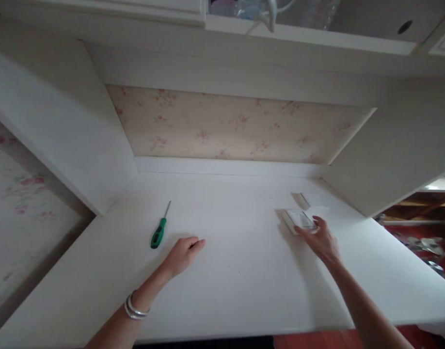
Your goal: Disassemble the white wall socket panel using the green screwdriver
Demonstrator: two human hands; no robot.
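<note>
My right hand (320, 238) rests its fingers on the near edge of a white wall switch (298, 219) lying flat on the white desk (244, 271); the fingers are curled around its side. My left hand (184, 252) lies palm down on the desk with fingers loosely together, holding nothing. A green-handled screwdriver (159, 230) lies just to the left of it, apart from the hand. A silver bangle is on my left wrist.
Two small white plates (315, 199) lie just behind the switch. The desk sits in an alcove with white side panels (80, 145) and floral wallpaper (230, 128) at the back. A cabinet overhangs above. Red floor shows past the near edge.
</note>
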